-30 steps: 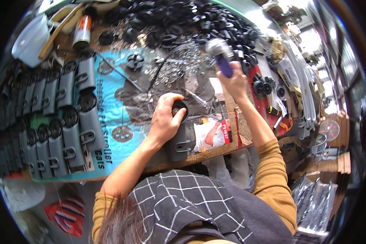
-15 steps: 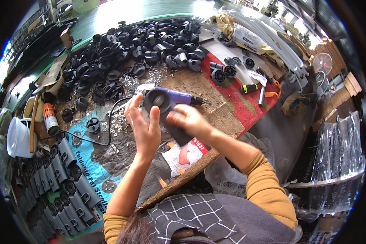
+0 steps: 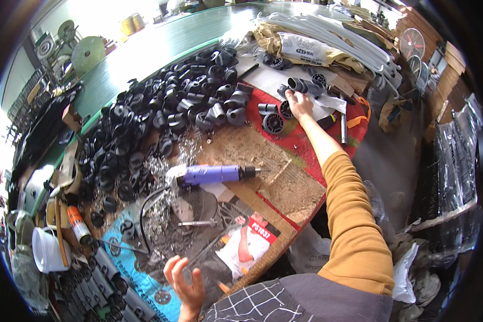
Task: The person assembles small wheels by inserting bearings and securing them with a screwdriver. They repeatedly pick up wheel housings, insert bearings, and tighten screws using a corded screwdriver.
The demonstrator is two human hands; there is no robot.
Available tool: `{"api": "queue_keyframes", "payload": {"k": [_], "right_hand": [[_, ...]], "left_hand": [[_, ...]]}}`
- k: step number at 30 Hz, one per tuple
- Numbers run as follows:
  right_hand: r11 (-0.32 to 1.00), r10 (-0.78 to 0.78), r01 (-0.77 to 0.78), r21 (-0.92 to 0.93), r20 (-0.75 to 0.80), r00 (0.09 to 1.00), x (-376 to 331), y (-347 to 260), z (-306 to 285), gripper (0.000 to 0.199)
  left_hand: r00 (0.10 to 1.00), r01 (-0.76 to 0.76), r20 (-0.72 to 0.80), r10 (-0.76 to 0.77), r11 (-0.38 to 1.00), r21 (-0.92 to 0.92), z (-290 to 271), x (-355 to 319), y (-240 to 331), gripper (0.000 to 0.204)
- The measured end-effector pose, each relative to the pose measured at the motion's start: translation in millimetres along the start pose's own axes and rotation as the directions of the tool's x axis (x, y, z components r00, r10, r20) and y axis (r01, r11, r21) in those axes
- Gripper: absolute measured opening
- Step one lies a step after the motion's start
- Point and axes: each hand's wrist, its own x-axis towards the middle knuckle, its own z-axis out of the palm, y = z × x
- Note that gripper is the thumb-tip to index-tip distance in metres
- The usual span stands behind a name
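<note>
My right hand [image 3: 300, 105] reaches out to the far right, its fingers closed at the near end of a black plastic tubular part [image 3: 306, 86]. Beside it on the red sheet lie a black spoked wheel [image 3: 273, 123] and another partly hidden under my hand. My left hand [image 3: 185, 282] is low at the near edge, fingers apart, holding nothing. Between the hands, a purple power screwdriver [image 3: 212, 174] lies on the worn board, its bit pointing right. Left of its cable end are scattered small metal fasteners [image 3: 158, 166].
A large heap of black plastic parts [image 3: 172, 102] covers the back. At left stand a white bucket [image 3: 48, 252] and an orange spray can [image 3: 78, 225], with rows of grey-black parts [image 3: 99, 287] nearer. A yellow-black tool [image 3: 326, 121] and a metal hammer [image 3: 344, 126] lie at right.
Both hands have parted from the dark part they held together over the board. My right hand has moved far right; my left has dropped toward me, now without anything. The view has shifted.
</note>
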Motion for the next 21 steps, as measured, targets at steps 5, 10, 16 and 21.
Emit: {"api": "queue_keyframes", "payload": {"k": [5,10,16,21], "right_hand": [[0.905,-0.291,0.342,0.251,-0.220,0.931,20.9,-36.2,74.2,0.056],[0.762,-0.291,0.249,0.598,-0.028,0.956,-16.1,-144.2,116.8,0.035],[0.555,-0.626,0.641,0.530,-0.241,0.742,-6.1,-165.7,71.4,0.044],[0.908,-0.409,0.262,-0.326,-0.557,0.723,128.8,-23.3,-3.8,0.022]], "left_hand": [[0.994,0.073,-0.084,-0.063,0.990,0.123,-7.5,-6.4,-15.9,0.044],[0.979,0.160,-0.128,-0.156,0.987,0.021,11.0,18.7,-13.1,0.043],[0.998,-0.050,0.029,0.046,0.986,0.159,30.1,55.3,1.4,0.035],[0.999,-0.052,0.008,0.052,0.993,0.110,25.5,64.4,3.7,0.023]]}}
